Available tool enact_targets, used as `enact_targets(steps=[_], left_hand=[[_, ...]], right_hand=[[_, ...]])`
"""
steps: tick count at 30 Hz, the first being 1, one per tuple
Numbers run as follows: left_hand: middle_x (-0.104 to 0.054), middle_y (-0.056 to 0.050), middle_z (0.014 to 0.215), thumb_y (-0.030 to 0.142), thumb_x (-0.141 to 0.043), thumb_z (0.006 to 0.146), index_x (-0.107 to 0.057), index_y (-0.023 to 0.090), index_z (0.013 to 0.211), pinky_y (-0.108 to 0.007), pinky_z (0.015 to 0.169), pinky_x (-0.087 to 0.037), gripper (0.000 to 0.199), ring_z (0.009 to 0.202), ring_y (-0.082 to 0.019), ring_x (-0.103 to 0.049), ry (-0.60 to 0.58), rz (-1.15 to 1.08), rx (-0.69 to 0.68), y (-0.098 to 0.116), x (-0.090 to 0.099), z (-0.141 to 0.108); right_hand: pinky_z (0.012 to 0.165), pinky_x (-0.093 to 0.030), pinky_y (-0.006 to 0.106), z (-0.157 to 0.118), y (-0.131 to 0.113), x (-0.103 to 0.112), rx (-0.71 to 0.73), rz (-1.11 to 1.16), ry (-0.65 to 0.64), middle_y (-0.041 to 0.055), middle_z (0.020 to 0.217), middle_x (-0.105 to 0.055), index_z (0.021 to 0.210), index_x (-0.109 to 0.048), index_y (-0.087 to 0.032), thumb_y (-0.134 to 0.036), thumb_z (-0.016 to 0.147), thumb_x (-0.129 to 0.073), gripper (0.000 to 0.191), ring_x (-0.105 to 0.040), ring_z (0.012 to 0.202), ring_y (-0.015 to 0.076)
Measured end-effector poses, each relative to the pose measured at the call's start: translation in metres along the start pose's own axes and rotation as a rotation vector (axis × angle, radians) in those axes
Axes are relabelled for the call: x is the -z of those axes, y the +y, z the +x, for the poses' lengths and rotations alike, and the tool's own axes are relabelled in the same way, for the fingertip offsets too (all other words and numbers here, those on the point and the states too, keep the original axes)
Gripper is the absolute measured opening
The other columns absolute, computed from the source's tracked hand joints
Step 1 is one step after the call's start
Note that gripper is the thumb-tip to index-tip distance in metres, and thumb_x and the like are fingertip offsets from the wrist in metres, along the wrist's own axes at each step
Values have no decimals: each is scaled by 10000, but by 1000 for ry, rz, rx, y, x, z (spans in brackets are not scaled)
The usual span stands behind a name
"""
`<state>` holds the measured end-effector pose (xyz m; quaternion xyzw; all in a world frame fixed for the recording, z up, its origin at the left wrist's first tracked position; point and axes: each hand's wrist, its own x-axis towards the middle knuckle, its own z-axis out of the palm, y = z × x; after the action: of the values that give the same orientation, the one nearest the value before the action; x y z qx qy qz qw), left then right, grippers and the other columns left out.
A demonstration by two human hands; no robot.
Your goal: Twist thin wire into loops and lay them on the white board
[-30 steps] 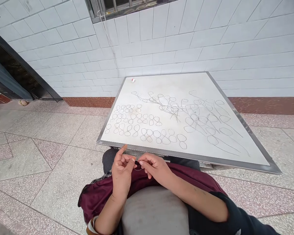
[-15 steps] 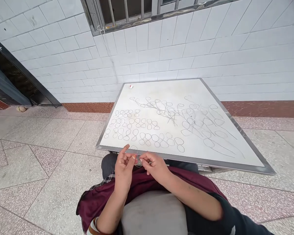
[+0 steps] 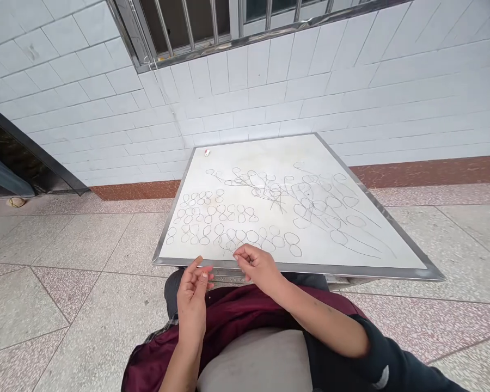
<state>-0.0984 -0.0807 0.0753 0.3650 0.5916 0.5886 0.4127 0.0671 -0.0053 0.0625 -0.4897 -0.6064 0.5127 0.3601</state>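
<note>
My right hand [image 3: 255, 265] is over the near edge of the white board, its thumb and forefinger pinched on a thin wire [image 3: 227, 251]. The wire shows only faintly against the looped wires around it. Lower and to its left, my left hand [image 3: 194, 286] is in front of the board's edge, apart from the right. Its thumb rests against a curled finger while another finger points up; whatever is between them is too small to make out. Several thin dark wire figure-eights [image 3: 245, 239] lie in rows on the board.
The white board [image 3: 245, 155] has a grey metal frame. Long-stemmed wire loops [image 3: 338, 220] lie tangled on its middle and right side. A small red-and-white object [image 3: 207, 153] sits at the far left corner. Behind stands a white tiled wall [image 3: 228, 120] with a barred window.
My hands, close together half a second ago, have drawn apart. The left has gone lower and left; the right has risen slightly towards the board. The camera view has shifted.
</note>
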Motion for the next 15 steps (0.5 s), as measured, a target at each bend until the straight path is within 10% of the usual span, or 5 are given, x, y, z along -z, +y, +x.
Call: enact_targets(steps=[8,15], left_hand=[[-710,-72,845,554,-714,673,-648,146,1096,-250,529,-462,592,611,-142,-572,208,147,67,-60,52,23],[-697,-43,737,595,-678,635,-676,197,991,-260,412,-383,534,496,-155,-524,326,187,67,-127,79,36]], right_hand=[[587,-460,246,134,0,51,-158,-288,167,3,871,-665,930,-625,-195,-290,905,-527,139,-570,664,119],[803,-547,373,215,1,51,-336,-458,103,77,1108,-629,1126,-600,-151,-323,944,-553,255,-635,923,179]])
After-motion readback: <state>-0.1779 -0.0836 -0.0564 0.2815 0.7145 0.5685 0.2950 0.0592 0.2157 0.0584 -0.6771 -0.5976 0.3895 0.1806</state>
